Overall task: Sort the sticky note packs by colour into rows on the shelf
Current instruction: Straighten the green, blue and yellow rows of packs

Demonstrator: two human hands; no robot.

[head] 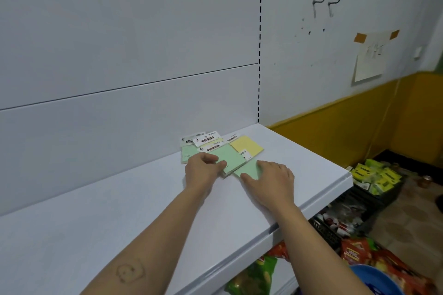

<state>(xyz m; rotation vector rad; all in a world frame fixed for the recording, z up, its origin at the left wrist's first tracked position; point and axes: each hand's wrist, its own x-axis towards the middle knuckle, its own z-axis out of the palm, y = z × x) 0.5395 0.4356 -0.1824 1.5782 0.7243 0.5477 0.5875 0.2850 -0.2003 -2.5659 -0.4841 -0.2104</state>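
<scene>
Several sticky note packs lie in a loose heap at the back right of the white shelf. A green pack lies on top in the middle, and my left hand grips its near left edge with curled fingers. Another green pack lies at the front right of the heap, and my right hand holds it with the thumb at its near edge. A yellow pack lies behind, to the right. One more green pack peeks out at the left under white header cards.
The shelf's front edge runs diagonally on the right. Below it lie snack bags and a dark crate of goods. The white back panel rises right behind the heap. The shelf surface stretches to the left.
</scene>
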